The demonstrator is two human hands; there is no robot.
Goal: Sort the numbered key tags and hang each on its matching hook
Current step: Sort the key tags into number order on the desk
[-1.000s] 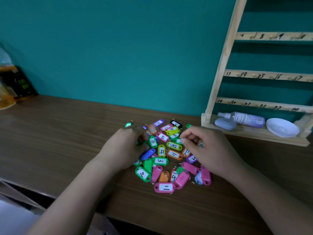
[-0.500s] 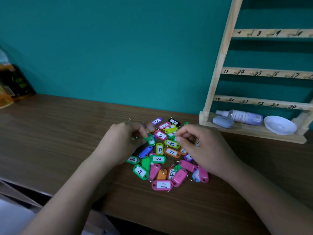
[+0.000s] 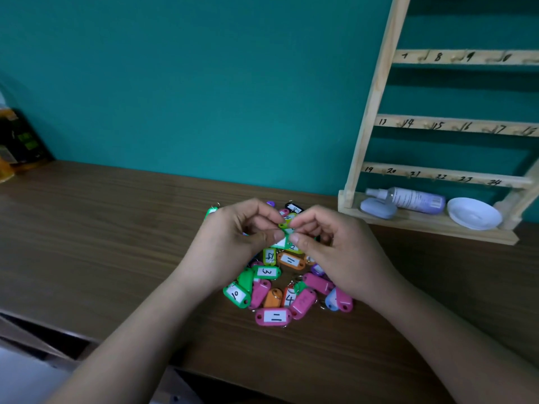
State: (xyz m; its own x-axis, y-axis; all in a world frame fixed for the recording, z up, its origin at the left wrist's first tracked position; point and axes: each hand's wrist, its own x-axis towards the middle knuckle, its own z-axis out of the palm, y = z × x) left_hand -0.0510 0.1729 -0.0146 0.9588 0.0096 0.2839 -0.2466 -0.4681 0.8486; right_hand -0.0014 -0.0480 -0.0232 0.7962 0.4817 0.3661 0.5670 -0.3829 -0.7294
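I am pinching one green oblong plastic key tag (image 3: 281, 243) between my left hand (image 3: 233, 243) and right hand (image 3: 338, 252), both closed narrowly on it, over the glossy coloured tag pile (image 3: 275, 316) near the back edge of the brown wooden table (image 3: 116, 243).

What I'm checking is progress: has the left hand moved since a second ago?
Yes: the left hand shifted right, closer to the pale wooden hook rack.

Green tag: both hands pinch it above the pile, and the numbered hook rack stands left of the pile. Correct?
No: the head view shows the hook rack standing right of the pile, not left. The left hand and right hand do both pinch the green tag above it.
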